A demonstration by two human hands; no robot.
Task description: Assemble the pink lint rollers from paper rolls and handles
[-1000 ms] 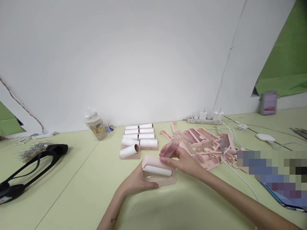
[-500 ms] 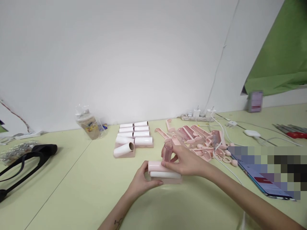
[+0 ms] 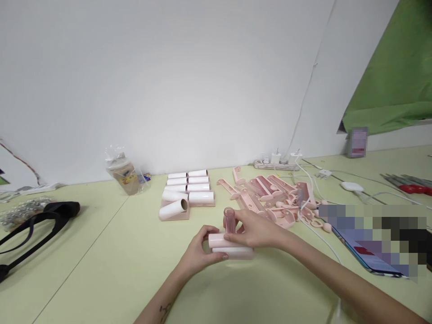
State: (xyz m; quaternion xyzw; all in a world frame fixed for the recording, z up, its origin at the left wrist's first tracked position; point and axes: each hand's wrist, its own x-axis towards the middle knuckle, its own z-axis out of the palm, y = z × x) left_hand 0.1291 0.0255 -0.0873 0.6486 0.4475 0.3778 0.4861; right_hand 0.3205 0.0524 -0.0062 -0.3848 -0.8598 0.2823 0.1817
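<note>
My left hand (image 3: 197, 253) is closed around the left end of a pink lint-roller case with a white roll in it (image 3: 224, 245), resting on the pale green table (image 3: 101, 270). My right hand (image 3: 256, 230) covers the case's right part and pinches a clear pink tube (image 3: 229, 219) that stands upright above it. Behind, several white paper rolls (image 3: 189, 186) lie in rows on pink bases, one roll (image 3: 173, 209) angled in front.
A heap of pink plastic handles and covers (image 3: 270, 195) lies right of centre. A power strip with chargers (image 3: 278, 163) and white cables sit by the wall. A phone (image 3: 364, 252) lies at right, a black strap (image 3: 37, 222) at left, a plastic bag (image 3: 123, 171) behind.
The pink tube has tipped from slanted to upright and dropped closer to the case. Both hands with the case sit a little nearer to me, and the view has shifted rightward.
</note>
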